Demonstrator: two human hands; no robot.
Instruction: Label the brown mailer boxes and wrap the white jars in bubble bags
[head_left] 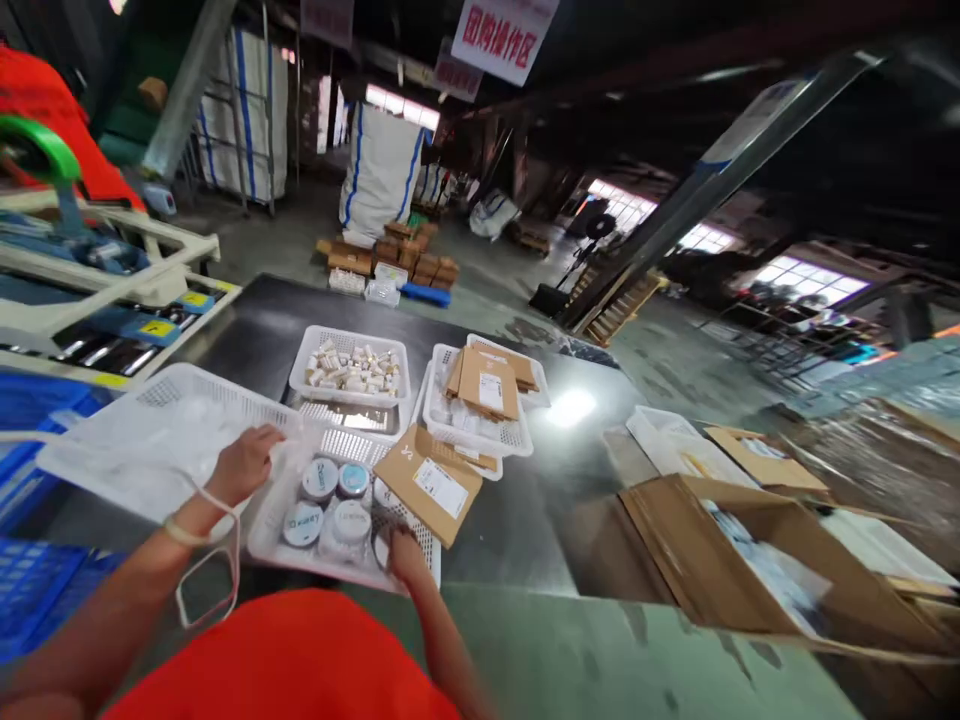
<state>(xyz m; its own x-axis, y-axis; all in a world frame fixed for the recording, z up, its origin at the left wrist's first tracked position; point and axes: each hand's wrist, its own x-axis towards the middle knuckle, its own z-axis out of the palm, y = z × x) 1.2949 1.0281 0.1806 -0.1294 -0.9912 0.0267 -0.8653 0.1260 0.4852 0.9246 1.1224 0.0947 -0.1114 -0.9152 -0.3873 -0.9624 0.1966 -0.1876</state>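
Observation:
My left hand (246, 466) is closed, fingers curled, at the right edge of a white basket (97, 455) lined with clear plastic. Its fingertips pinch what looks like a clear plastic bag (294, 440). My right hand (405, 555) reaches into the front white basket (262, 530); its fingers are closed at the edge of a round, white-lidded jar (381, 548), which they partly hide. Several round jars with printed lids, one a blue-topped jar (353, 480), sit left of that hand. A flat brown cardboard mailer (431, 485) with a white label lies across the basket's right side.
Behind is a basket of small white-and-gold pieces (352, 368). A basket (517, 440) to its right holds more mailers. An open carton (675, 555) stands right of the metal table (517, 540); a roller conveyor frame (150, 290) stands left. A white cable loop (234, 570) hangs by my left wrist.

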